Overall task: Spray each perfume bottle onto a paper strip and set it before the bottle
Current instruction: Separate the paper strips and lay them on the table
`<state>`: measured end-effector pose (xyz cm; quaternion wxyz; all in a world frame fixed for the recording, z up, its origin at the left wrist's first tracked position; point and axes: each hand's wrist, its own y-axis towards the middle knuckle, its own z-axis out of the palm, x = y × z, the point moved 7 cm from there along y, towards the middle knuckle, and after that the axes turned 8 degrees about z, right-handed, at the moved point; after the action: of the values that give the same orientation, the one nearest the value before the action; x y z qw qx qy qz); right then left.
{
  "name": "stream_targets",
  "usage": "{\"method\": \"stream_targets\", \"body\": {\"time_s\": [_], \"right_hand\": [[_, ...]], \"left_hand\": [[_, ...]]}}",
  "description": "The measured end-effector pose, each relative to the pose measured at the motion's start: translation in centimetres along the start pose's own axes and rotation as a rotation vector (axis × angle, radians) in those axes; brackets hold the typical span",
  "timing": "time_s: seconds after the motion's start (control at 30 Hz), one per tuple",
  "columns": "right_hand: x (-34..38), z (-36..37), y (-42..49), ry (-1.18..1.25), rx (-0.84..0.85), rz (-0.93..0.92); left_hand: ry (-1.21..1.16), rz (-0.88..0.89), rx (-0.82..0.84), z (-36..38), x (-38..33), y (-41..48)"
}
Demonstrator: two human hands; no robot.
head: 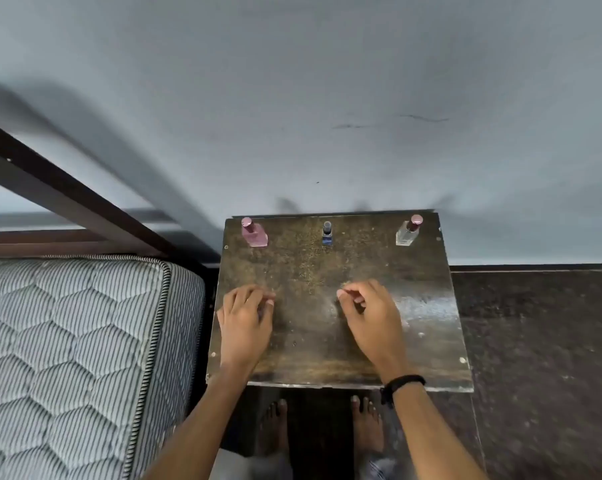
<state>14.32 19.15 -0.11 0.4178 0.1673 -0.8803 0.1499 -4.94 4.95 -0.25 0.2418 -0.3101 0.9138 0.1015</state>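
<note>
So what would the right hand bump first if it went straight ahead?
Probably the blue bottle at the far edge of the table. The right hand angles toward it, with nothing seen between.

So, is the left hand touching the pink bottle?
Apart. The head view shows bare table between the left hand and the pink bottle at the back edge.

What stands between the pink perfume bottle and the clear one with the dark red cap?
In the head view, a small blue bottle stands between the pink bottle and the clear bottle, apart from both, along the far edge of the table.
</note>
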Motion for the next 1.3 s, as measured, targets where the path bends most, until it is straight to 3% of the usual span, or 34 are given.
{"method": "stream_targets", "body": {"time_s": [0.13,0.47,0.67,1.3], "right_hand": [[-0.5,1.2,0.4,0.044,-0.037,-0.004],[0.1,2.8,0.2,0.140,-0.144,-0.171],[-0.2,3.5,-0.1,0.229,-0.209,-0.182],[3.2,6.3,-3.7,0.014,-0.182,-0.360]], "left_hand": [[-0.005,-0.044,0.005,1.3,1.2,0.1],[-0.020,0.080,-0.057,2.9,2.4,-0.2],[-0.053,0.111,-0.070,2.3,2.7,0.1],[-0.209,0.048,-0.114,1.3,5.5,0.4]]}}
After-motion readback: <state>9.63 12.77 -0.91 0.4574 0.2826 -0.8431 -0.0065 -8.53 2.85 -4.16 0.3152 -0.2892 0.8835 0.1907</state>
